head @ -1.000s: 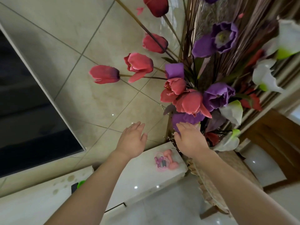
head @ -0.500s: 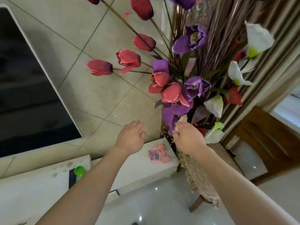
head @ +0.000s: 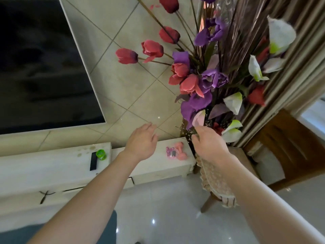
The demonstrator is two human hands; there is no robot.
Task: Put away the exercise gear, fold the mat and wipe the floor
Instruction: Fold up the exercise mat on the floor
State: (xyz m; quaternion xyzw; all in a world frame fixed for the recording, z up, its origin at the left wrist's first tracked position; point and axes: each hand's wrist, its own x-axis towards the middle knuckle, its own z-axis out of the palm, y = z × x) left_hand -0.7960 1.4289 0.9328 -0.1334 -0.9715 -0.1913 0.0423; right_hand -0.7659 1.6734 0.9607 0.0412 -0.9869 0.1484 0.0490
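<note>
The big dark television [head: 44, 64] hangs on the tiled wall above the white cabinet [head: 52, 173]. The tall bunch of red, purple and white flowers [head: 211, 76] rises off the cabinet's right end. A wooden chair [head: 290, 152] stands further right of that end.

Both arms reach towards the cabinet. The left hand [head: 142, 143] hovers over its right half, fingers loose and spread, holding nothing. The right hand [head: 209, 145] is past the cabinet's right end, fingers loosely bent and empty. Its tips are right at the lowest petals; I can't tell whether they touch.

There's the gear: a pink dumbbell [head: 179, 153] lies on the cabinet's right end. It sits between the two hands and below them, apart from both. A black remote [head: 93, 162] and a green tub [head: 101, 154] sit mid-cabinet.
</note>
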